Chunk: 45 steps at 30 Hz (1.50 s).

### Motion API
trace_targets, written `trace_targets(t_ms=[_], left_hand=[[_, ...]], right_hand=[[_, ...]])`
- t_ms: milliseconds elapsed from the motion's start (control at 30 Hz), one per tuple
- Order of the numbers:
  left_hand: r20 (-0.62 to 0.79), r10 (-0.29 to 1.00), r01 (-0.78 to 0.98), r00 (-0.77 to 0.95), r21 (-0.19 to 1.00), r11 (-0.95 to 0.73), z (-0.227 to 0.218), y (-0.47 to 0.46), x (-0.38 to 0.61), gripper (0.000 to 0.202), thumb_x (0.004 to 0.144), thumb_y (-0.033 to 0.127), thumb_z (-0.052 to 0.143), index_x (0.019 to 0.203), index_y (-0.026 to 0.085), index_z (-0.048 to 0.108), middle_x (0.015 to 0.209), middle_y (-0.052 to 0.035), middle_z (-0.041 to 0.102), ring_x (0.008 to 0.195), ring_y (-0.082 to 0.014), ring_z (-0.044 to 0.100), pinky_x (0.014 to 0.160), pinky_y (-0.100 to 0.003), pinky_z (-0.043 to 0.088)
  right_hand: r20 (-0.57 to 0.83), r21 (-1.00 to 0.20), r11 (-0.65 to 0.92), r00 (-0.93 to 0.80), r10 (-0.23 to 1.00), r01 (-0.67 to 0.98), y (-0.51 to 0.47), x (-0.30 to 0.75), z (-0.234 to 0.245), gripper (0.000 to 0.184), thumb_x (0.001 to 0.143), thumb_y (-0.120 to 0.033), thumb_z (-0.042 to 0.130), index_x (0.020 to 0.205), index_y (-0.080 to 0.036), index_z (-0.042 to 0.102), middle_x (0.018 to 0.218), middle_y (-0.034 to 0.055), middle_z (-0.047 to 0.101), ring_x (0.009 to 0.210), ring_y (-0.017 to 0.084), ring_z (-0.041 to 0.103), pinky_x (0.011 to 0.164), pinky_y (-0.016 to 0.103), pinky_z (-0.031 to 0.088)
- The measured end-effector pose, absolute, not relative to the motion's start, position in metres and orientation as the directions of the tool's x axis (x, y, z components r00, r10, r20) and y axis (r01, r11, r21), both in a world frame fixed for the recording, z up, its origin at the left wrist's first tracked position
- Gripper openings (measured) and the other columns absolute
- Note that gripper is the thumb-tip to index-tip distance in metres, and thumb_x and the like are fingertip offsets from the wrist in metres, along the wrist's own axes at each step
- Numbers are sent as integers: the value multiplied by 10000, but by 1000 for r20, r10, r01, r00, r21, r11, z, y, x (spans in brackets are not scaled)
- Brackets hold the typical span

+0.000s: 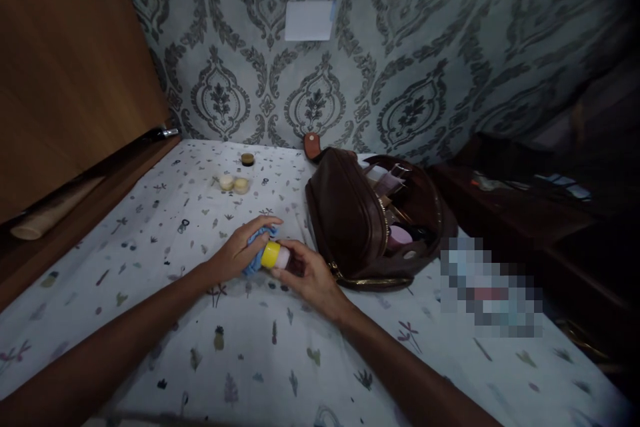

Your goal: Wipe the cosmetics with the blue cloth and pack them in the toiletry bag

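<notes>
1. Bare forearms reach in from the lower edge over a white printed sheet (300,380), its scattered plant and pineapple motifs covering the surface beneath both hands.

2. At center, the left hand (240,250) curls around a crumpled blue cloth (254,263), fingers bent over it and thumb alongside, pressing it to the yellow end of a small yellow-and-white container (271,255).

3. Opposite, the right hand (313,277) pinches the container's pale end between thumb and fingertips, parted only by its width. The container lies on its side between the two hands, just left of an open bag.

4. That brown bag (345,207) sits unzipped on the sheet, a pink round item (400,237) and assorted cosmetic-like pieces showing inside.

5. Farther back rest two cream-colored round pots (241,185), side by side, and near them a dark-sided, gold-topped cap (247,159).

6. Gray damask wallpaper (220,60) fills the background, bearing a pale rectangular panel (309,20).

7. Brown wooden furniture (70,67) flanks the left; dark furniture (540,227) stands in shadow at right, beside a pixelated patch whose contents cannot be made out.
</notes>
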<state>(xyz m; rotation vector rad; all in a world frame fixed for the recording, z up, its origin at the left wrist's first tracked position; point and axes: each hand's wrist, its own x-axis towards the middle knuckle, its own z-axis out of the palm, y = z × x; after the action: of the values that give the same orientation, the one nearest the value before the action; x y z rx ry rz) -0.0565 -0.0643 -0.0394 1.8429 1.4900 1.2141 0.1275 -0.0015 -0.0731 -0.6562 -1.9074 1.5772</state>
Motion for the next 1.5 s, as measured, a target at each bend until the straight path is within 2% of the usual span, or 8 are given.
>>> trace_targets(t_ms=[167, 333, 467, 833, 1100, 1233, 1400, 1500], left_hand=[[455, 867, 606, 202, 637, -476, -46, -68, -56, 406, 1001, 432, 412, 1317, 199, 515, 1078, -90, 613, 973, -205, 607, 877, -327, 487], [426, 894, 658, 140, 634, -405, -45, -71, -49, 318, 1015, 376, 369, 1207, 175, 524, 1064, -82, 644, 940, -188, 627, 846, -301, 492], [378, 925, 644, 47, 696, -317, -41, -72, -43, 272, 1009, 368, 359, 1142, 183, 508, 948, -43, 643, 817, -165, 619, 754, -280, 486], [340, 939, 628, 50, 720, -294, -36, -71, -40, 224, 993, 372, 348, 957, 204, 491, 760, 21, 542, 680, -142, 526, 669, -272, 432], [292, 955, 587, 52, 764, -266, -35, -70, -40, 267, 996, 412, 345, 927, 201, 494, 746, 23, 530, 672, -142, 516, 655, -267, 424], [313, 950, 579, -6, 776, -252, -38, -70, -42, 317, 1003, 455, 341, 976, 197, 523, 791, 12, 569, 697, -142, 547, 681, -264, 452], [428, 902, 677, 54, 649, -348, -44, -74, -44, 326, 989, 438, 420, 1181, 190, 507, 1050, -64, 658, 907, -182, 638, 802, -289, 510], [523, 843, 759, 127, 496, -422, -45, -77, -42, 263, 994, 363, 439, 1190, 196, 488, 1027, -62, 664, 878, -168, 664, 781, -266, 532]], right_hand=[[75, -993, -11, -698, 712, -118, -1, 127, -65, 491, 737, -466, 767, 1089, -221, 529, 959, 37, 650, 895, 187, 626, 778, 328, 514], [-1, -980, -147, -741, 672, -133, -4, 125, -62, 508, 665, -512, 818, 919, -236, 477, 822, -25, 613, 710, 131, 586, 649, 270, 487], [-9, -986, -125, -718, 696, -109, -8, 123, -62, 524, 631, -502, 841, 868, -233, 459, 787, -43, 603, 695, 120, 573, 651, 257, 465], [57, -996, -6, -731, 680, -84, -10, 126, -63, 448, 679, -469, 809, 819, -229, 458, 771, -40, 587, 714, 128, 565, 664, 258, 461], [65, -998, 28, -723, 688, -63, -9, 125, -67, 408, 699, -437, 792, 822, -225, 465, 788, -36, 594, 726, 128, 572, 671, 252, 460], [34, -994, -50, -703, 710, -99, -9, 125, -63, 476, 663, -505, 813, 856, -229, 477, 811, -28, 619, 735, 136, 598, 695, 272, 492], [-17, -967, -196, -721, 693, -165, -11, 126, -54, 479, 725, -599, 748, 913, -236, 499, 784, -35, 609, 670, 130, 610, 658, 282, 511], [-55, -953, -253, -725, 687, -168, -14, 123, -55, 519, 745, -708, 663, 885, -240, 488, 716, -49, 587, 545, 114, 579, 519, 247, 449]])
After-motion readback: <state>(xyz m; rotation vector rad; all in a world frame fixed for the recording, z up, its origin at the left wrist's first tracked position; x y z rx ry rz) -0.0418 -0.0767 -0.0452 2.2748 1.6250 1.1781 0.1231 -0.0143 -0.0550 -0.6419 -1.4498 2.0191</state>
